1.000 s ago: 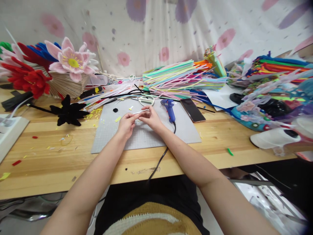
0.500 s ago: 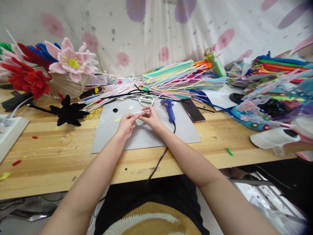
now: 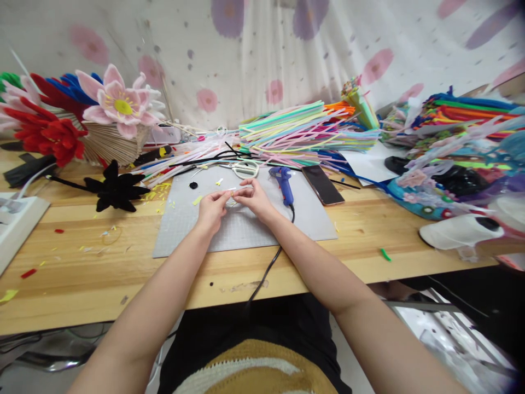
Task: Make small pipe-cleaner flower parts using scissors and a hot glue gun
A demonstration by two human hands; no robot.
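Above the grey cutting mat, my left hand and my right hand meet fingertip to fingertip. Both are closed in a pinch on a small yellow piece, mostly hidden by the fingers and too small to name. Just behind the fingertips shows a bit of something white. Scissors with pale handles lie beyond my right hand. To its right rests a blue glue gun, its black cord running off the table's front edge. A black coil and yellow scraps lie left of my hands.
A phone lies right of the mat. Pipe cleaners are heaped along the back. On the left are a black fuzzy flower, a pink flower and a power strip. A white bottle lies at the right.
My fingers have shifted slightly, and a yellow spot now shows between the fingertips. Less of the white strip behind them is visible. Both arms stay nearly in place.
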